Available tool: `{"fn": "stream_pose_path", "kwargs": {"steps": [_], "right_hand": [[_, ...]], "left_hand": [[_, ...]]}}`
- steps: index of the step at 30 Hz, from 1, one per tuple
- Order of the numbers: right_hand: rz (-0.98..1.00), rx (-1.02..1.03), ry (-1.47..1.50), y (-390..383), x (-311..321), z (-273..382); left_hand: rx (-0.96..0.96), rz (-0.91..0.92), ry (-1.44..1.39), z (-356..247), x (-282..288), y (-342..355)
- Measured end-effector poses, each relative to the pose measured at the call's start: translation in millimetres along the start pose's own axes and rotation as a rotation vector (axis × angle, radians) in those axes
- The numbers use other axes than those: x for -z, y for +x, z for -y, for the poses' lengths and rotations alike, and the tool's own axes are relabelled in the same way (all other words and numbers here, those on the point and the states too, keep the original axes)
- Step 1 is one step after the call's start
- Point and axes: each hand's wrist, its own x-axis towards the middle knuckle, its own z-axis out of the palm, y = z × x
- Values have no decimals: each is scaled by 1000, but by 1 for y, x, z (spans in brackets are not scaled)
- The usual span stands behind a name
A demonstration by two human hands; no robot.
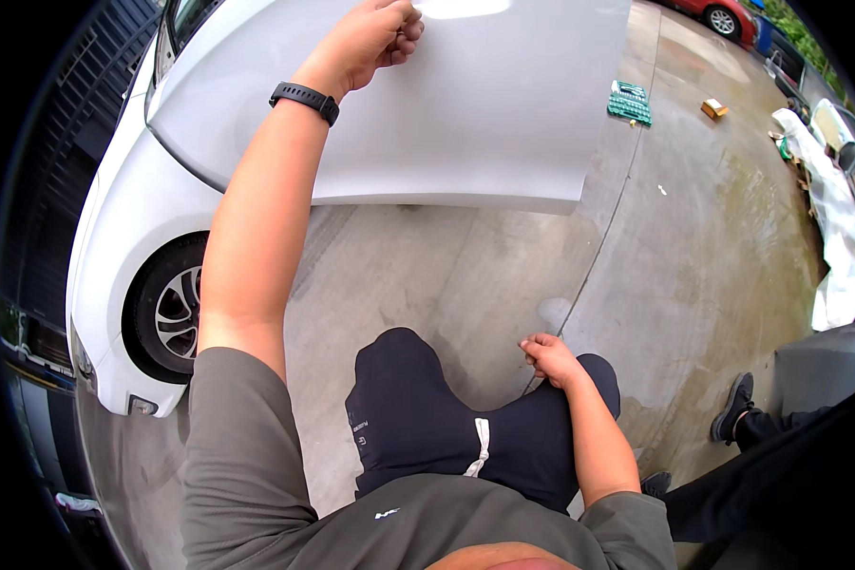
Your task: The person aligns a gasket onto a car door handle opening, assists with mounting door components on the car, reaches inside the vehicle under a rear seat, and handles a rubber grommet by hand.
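Observation:
A large white car door (475,123) stands swung out from the white car's body. In front of its outer face my left hand (380,36) is raised, fingers curled closed, a dark band (304,99) on the wrist. Whether that hand touches the panel or grips something small, I cannot make out. My right hand (549,359) is low, above my right knee, thumb and fingers drawn together. Anything between those fingertips is too small or hidden to name.
The front wheel (176,309) and white fender (114,247) are at left. On the concrete beyond the door lie a green tool case (629,103) and a small yellow-brown box (714,109). Another person's dark shoe (732,407) is at right, near white sheeting (831,214).

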Motion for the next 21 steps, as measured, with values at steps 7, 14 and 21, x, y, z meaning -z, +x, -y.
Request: {"fn": "stream_pose_path", "kwargs": {"steps": [7, 14, 21], "right_hand": [[0, 27, -34, -4, -3, 2], [-7, 49, -69, -17, -4, 3], [36, -105, 171, -58, -34, 30]], "left_hand": [[-118, -45, 201, 13, 0, -1], [-96, -82, 399, 9, -8, 3], [-29, -11, 319, 12, 22, 15]]}}
